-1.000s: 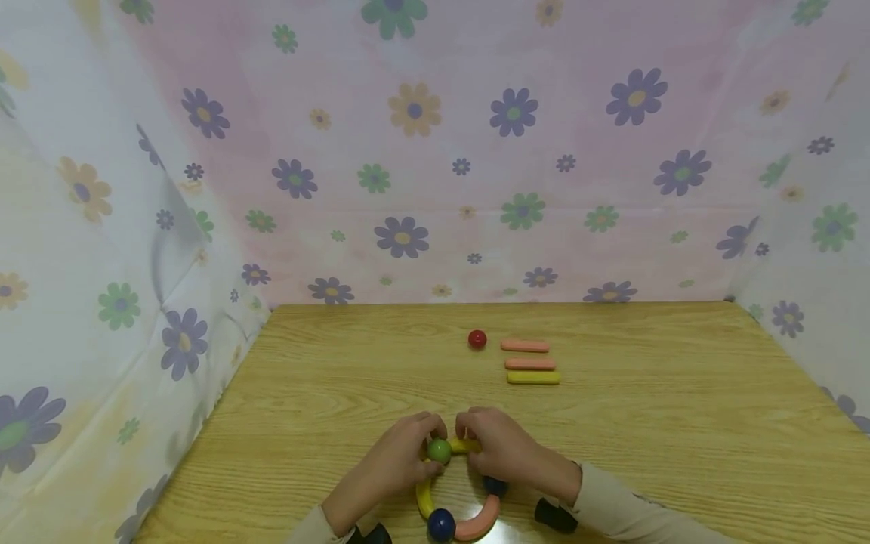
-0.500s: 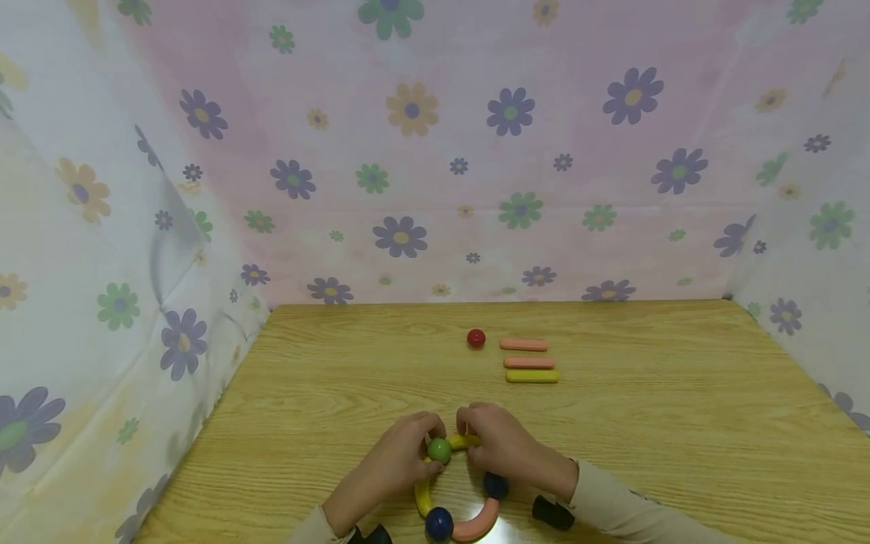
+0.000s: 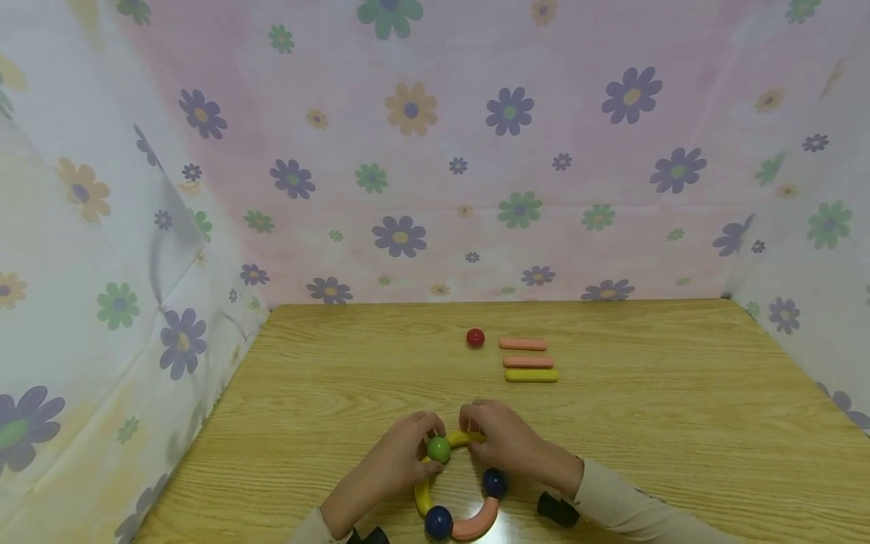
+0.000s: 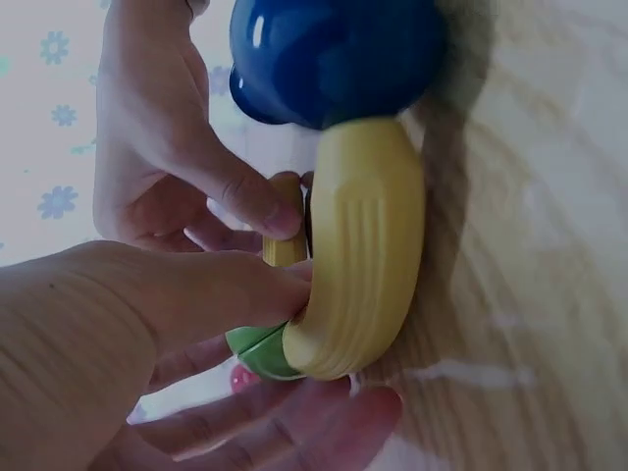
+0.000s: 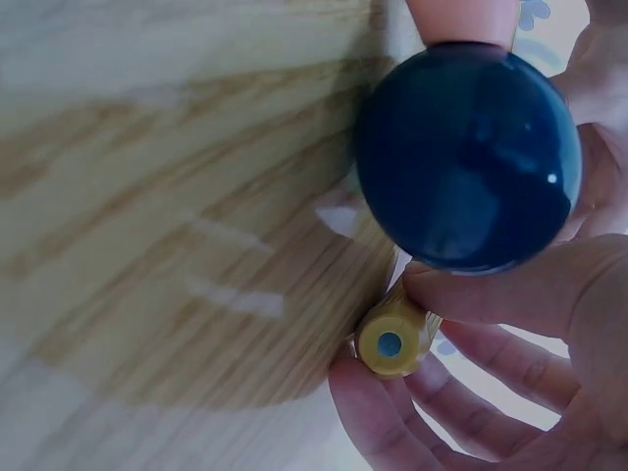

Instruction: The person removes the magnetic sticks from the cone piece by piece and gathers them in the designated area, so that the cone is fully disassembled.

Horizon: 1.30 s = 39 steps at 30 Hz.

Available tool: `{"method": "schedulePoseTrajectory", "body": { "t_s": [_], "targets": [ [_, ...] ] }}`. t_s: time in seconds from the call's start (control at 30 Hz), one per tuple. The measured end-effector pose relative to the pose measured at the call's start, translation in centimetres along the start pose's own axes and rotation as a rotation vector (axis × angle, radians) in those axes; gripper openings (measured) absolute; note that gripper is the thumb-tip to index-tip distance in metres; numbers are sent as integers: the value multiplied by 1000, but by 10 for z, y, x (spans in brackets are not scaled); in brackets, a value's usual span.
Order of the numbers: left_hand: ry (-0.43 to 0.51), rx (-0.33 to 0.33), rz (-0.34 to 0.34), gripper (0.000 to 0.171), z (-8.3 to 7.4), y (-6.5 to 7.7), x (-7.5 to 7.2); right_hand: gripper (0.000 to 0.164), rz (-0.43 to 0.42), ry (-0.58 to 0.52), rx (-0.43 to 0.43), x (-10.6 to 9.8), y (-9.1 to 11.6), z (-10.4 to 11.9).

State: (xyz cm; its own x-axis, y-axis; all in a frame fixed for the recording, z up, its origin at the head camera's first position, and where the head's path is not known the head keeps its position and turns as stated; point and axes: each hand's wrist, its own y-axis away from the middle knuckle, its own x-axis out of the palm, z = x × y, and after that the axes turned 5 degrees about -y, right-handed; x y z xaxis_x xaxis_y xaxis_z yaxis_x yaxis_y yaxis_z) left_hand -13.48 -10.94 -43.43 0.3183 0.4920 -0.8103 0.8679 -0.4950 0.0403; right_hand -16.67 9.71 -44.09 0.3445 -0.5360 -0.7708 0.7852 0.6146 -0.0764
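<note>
In the head view, my left hand (image 3: pixel 406 452) holds a green ball (image 3: pixel 439 449) between thumb and fingers. A curved yellow stick (image 3: pixel 422 495) runs from that ball to a dark blue ball (image 3: pixel 438 522), then a curved pink stick (image 3: pixel 478 523) leads to a second dark blue ball (image 3: pixel 495 482). My right hand (image 3: pixel 506 442) pinches another curved yellow stick (image 3: pixel 464 438), whose other end meets the green ball. In the right wrist view, this yellow stick's round end (image 5: pixel 391 343) shows a bluish centre and stands apart from the blue ball (image 5: pixel 466 157).
Farther back on the wooden table (image 3: pixel 326 378) lie a red ball (image 3: pixel 475 338), two straight pink sticks (image 3: pixel 522 344) and a straight yellow stick (image 3: pixel 531 375). Flowered cloth (image 3: pixel 442 181) encloses the back and both sides.
My right hand has shifted slightly away and to the right, swinging its yellow stick outward at the green ball. More of the right blue ball shows. My left hand stays nearly still.
</note>
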Motion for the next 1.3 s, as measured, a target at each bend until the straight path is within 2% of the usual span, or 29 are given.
{"method": "schedulePoseTrajectory", "body": {
  "t_s": [0.17, 0.3, 0.47, 0.77, 1.17, 1.3],
  "targets": [
    [-18, -53, 34, 48, -4, 7, 2, 18, -10, 5, 5, -3, 1, -1],
    [-26, -59, 54, 61, -6, 9, 2, 18, -16, 13, 7, -5, 1, -2],
    [-24, -30, 83, 67, -7, 8, 2, 18, -21, 36, 12, -6, 0, -5],
    [-55, 18, 127, 60, -3, 5, -1, 18, -28, 64, -5, -9, 0, -10],
    [-110, 131, 113, 59, 8, 2, -8, 21, -51, 54, -19, -10, 6, -13],
    [-125, 142, 112, 67, 10, 0, -10, 20, -62, 56, -33, -10, 7, -14]
  ]
}}
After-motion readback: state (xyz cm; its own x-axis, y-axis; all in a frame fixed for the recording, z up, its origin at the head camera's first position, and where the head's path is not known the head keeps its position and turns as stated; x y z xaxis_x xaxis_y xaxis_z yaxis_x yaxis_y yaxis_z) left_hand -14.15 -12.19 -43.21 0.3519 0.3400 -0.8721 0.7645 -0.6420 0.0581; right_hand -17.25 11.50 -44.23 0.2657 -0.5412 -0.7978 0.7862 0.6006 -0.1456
